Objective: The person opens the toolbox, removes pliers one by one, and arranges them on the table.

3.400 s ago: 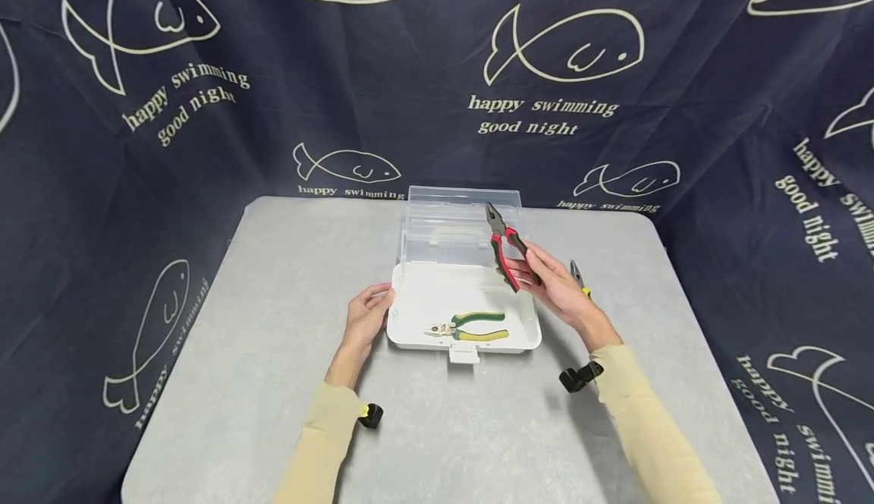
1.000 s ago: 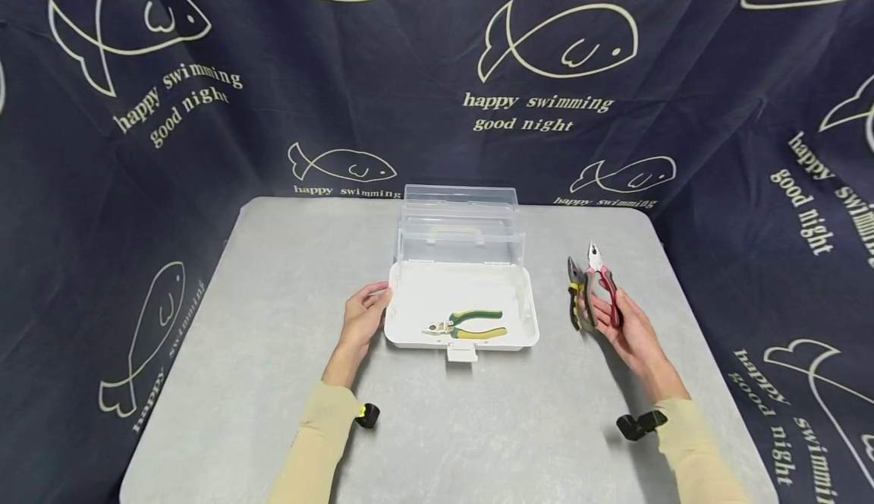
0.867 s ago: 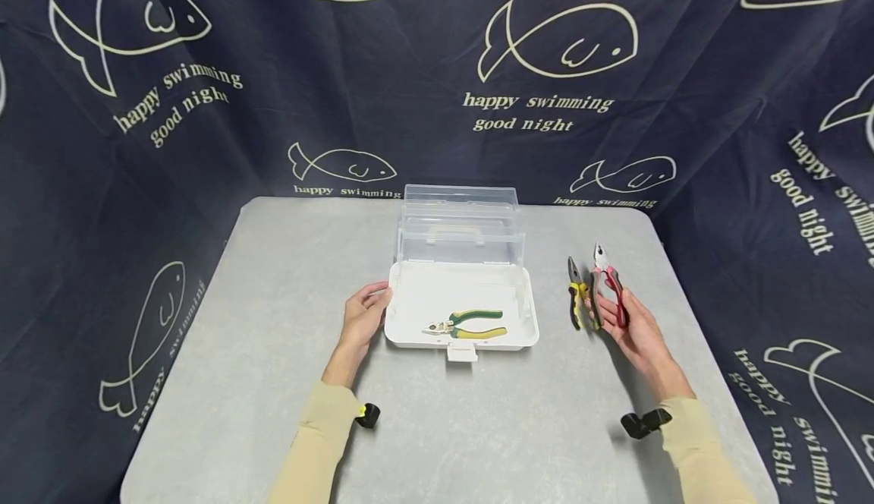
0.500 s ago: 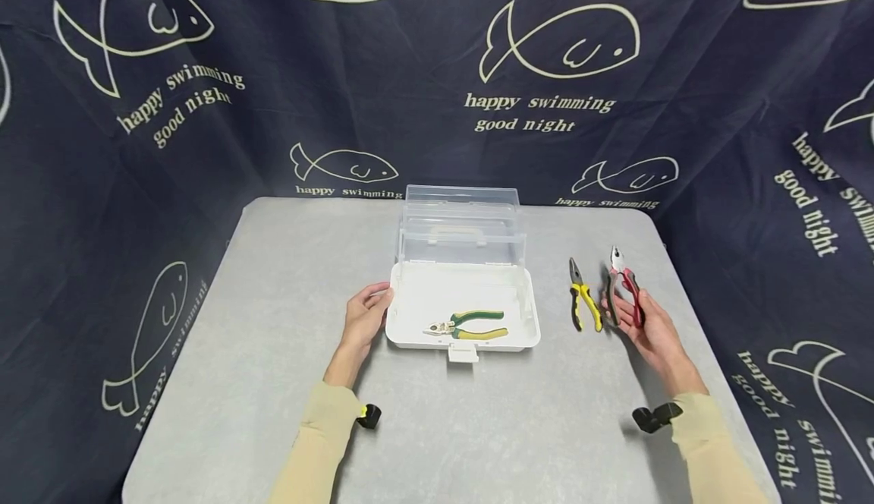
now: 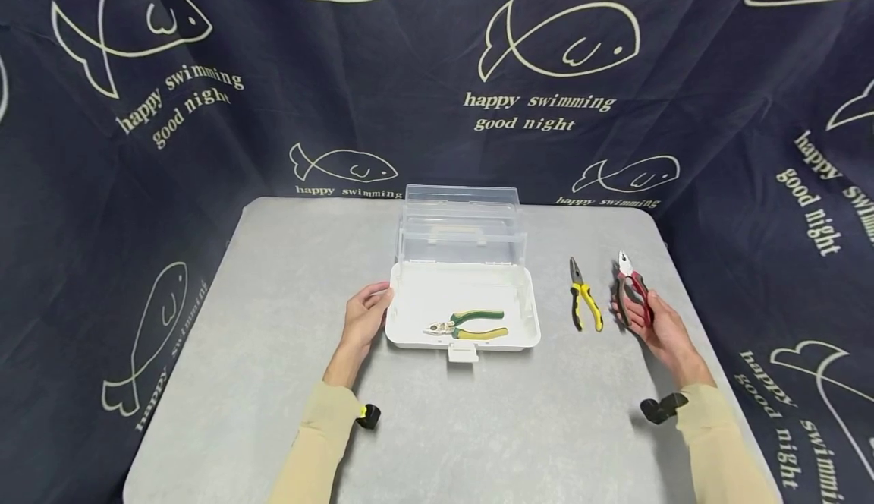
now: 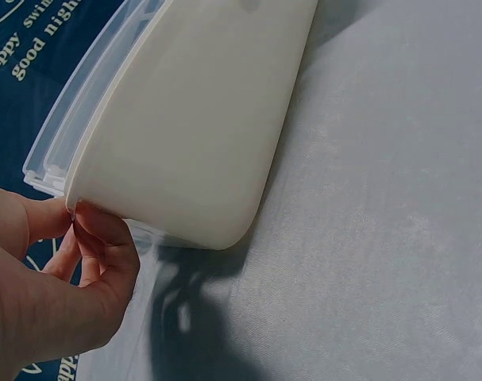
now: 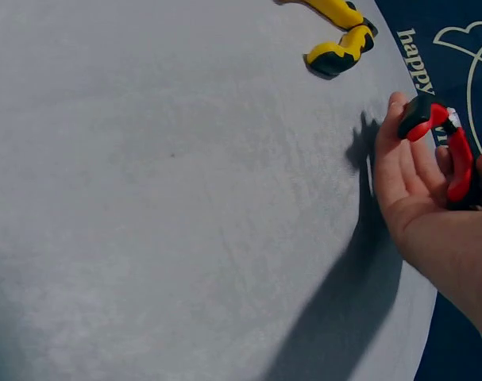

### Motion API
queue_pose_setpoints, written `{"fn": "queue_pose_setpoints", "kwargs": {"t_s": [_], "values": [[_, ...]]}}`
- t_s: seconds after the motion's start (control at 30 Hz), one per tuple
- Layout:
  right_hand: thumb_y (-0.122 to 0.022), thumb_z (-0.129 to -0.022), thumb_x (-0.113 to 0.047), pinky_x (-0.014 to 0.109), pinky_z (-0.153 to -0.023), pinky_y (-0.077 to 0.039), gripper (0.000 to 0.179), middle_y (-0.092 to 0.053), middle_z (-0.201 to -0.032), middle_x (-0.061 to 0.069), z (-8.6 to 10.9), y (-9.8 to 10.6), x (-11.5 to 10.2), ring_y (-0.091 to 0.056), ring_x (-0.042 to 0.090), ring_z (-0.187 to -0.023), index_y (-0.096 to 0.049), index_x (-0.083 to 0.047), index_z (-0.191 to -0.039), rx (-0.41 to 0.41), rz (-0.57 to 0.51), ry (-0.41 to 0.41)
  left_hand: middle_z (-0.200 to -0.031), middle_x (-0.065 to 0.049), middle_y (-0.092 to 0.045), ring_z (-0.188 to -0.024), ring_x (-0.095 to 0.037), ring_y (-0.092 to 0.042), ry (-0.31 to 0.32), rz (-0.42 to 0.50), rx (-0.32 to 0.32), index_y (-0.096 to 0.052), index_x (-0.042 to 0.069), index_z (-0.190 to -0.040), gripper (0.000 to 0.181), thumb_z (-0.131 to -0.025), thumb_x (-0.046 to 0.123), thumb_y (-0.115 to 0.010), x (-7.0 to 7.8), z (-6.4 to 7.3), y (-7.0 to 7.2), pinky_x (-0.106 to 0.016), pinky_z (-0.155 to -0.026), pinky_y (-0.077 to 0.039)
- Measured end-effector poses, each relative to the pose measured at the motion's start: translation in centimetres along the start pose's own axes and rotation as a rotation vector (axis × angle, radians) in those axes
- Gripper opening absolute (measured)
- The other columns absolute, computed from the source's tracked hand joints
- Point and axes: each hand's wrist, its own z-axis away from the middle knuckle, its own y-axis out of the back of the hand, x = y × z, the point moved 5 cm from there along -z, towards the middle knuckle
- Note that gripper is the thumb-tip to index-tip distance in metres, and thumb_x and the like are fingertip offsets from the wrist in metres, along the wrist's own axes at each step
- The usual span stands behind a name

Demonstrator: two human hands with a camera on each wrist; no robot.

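Note:
My left hand [image 5: 364, 320] pinches the left rim of an opened white toolbox [image 5: 426, 291] between thumb and fingers. In the left wrist view the box's white side wall [image 6: 193, 119] runs up from that pinch. Toward the table's right edge, my right hand [image 5: 661, 331] holds red-and-black pliers [image 5: 629, 274] by the handles, silver head pointing away from me. Fingers cover part of the handles. Just left of it, yellow-and-black pliers [image 5: 579, 289] lie on the table. Green-and-yellow pliers [image 5: 481, 334] lie inside the box.
The clear lid [image 5: 460, 223] stands raised behind the box, and a white latch [image 5: 463, 353] juts from its front. All of this is on a grey table [image 5: 273, 276]. Dark blue fish-print cloth [image 5: 437, 71] hangs behind and at both sides.
My right hand has carried the red-and-black pliers from above the box, past the yellow-and-black pliers, to the right and lower toward the table. My left hand has stayed at the box's rim.

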Motion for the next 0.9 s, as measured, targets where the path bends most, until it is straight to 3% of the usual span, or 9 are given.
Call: {"fn": "queue_pose_setpoints", "kwargs": {"t_s": [0.17,0.47,0.63,0.77,0.9], "values": [[-0.029,-0.114,-0.03,0.031,-0.088,-0.058,0.033,-0.077,-0.108,0.013,-0.2,0.0,-0.3,-0.075,0.023,-0.101,-0.041,-0.01,-0.137,0.011,0.065,-0.031,-0.1,-0.008,-0.072,-0.079,-0.011,-0.064,0.001,-0.01,-0.005,-0.067,0.004,-0.13,0.032,-0.1,0.018,-0.069,0.0,0.0,0.0,-0.022,-0.064,-0.052],[-0.028,-0.115,-0.027,0.03,-0.083,-0.059,0.031,-0.077,-0.106,0.013,-0.9,-0.2,0.0,-0.075,0.022,-0.099,-0.05,-0.011,-0.129,-0.041,0.141,-0.062,-0.097,-0.006,-0.073,-0.076,-0.01,-0.063,-0.005,-0.018,0.001,-0.067,0.004,-0.129,0.031,-0.1,0.017,-0.068,0.1,0.0,0.0,-0.022,-0.062,-0.05],[-0.029,-0.115,-0.028,0.029,-0.081,-0.059,0.03,-0.077,-0.104,0.01,-1.1,-0.3,0.2,-0.075,0.02,-0.098,-0.048,-0.011,-0.131,-0.036,0.204,-0.081,-0.099,-0.007,-0.073,-0.076,-0.01,-0.063,-0.002,-0.017,0.005,-0.068,0.005,-0.128,0.031,-0.101,0.017,-0.068,0.2,0.0,0.0,-0.022,-0.062,-0.05],[-0.032,-0.114,-0.034,0.025,-0.077,-0.059,0.035,-0.078,-0.1,0.002,-1.1,-0.3,0.2,-0.075,0.013,-0.093,-0.042,-0.009,-0.136,0.037,0.337,-0.11,-0.098,-0.006,-0.073,-0.077,-0.012,-0.063,-0.005,-0.005,0.005,-0.068,0.004,-0.128,0.03,-0.101,0.017,-0.068,0.2,0.0,0.0,-0.022,-0.062,-0.05],[-0.034,-0.113,-0.039,0.02,-0.075,-0.057,0.054,-0.076,-0.095,-0.008,-1.1,-0.5,0.0,-0.071,0.003,-0.088,-0.03,0.0,-0.149,0.116,0.515,-0.123,-0.096,-0.005,-0.073,-0.077,-0.012,-0.064,-0.008,0.001,0.001,-0.067,0.003,-0.129,0.031,-0.101,0.016,-0.068,0.2,0.1,0.0,-0.022,-0.062,-0.051]]}}
